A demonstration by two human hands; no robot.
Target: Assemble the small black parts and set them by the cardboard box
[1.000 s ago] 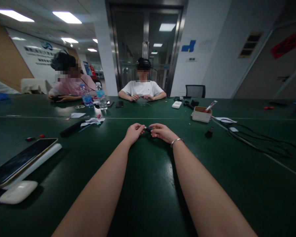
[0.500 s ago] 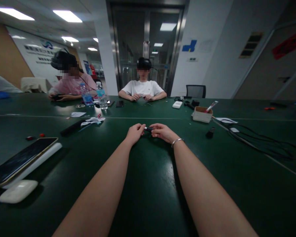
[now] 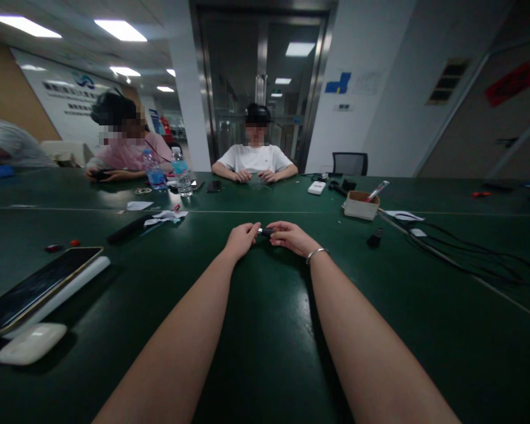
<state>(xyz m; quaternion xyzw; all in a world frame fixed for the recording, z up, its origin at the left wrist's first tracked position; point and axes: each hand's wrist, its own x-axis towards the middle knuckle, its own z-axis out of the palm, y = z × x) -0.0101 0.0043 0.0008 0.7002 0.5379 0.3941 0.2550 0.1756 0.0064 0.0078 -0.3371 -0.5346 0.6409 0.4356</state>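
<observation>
Over the middle of the green table (image 3: 265, 330), my left hand (image 3: 242, 240) and my right hand (image 3: 294, 237) face each other. Between them is a small dark rod-shaped object with a silvery end (image 3: 265, 232); its exact kind is too small to tell. My left fingers pinch its silvery end, and my right fingers are closed around the dark end. Fingertips cover both ends. A silver bracelet (image 3: 317, 254) circles my right wrist. To the right of that hand lies a small black object (image 3: 375, 237).
A phone (image 3: 44, 288) and a white rounded case (image 3: 32, 344) lie at the left. Water bottles (image 3: 182, 172) and crumpled paper (image 3: 166, 217) are farther back. A small box (image 3: 361, 207) and black cables (image 3: 477, 250) lie right. Several people sit beyond.
Both hands stay almost in place, still on the small dark object. At the far left, a person in a light shirt has come into view.
</observation>
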